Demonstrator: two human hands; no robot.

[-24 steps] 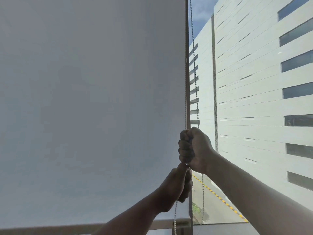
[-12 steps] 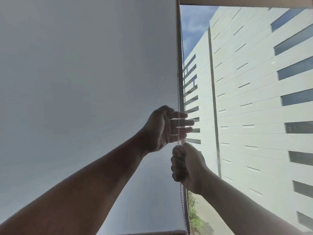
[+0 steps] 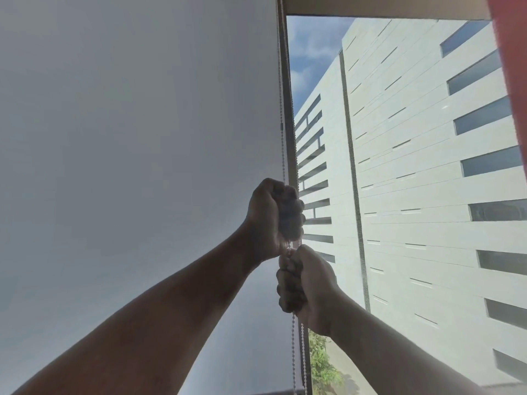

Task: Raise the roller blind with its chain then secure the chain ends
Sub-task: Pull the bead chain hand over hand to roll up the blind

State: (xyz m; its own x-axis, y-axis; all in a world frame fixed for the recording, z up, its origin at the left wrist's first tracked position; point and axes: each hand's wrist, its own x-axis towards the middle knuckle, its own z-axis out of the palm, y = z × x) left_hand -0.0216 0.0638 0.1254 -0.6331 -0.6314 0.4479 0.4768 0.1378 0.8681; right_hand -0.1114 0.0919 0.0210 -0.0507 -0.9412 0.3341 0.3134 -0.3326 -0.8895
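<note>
- Since half a second ago, the left hand (image 3: 272,218) has shut its open fingers into a fist on the bead chain (image 3: 282,143), and the view has tipped up a bit more.
- On the left, the white roller blind (image 3: 137,155) fills most of the view. It hangs down over the glass, and its bottom edge shows near the bottom of the view.
- At the blind's right edge is the dark window frame (image 3: 291,132). The chain hangs in thin strands just in front of it, from the top of the view down to the bottom.
- The left hand's grip is tight, fingers curled all the way round the chain. This hand is the upper one.
- Right under it, almost touching, the right hand (image 3: 306,283) is a fist too, closed round the same chain.
- Below the right hand, two strands of chain hang down side by side.
- On the right, through the bare glass, stands a big white building (image 3: 422,166) with blue sky (image 3: 310,47) above and a green tree (image 3: 322,363) low down.
</note>
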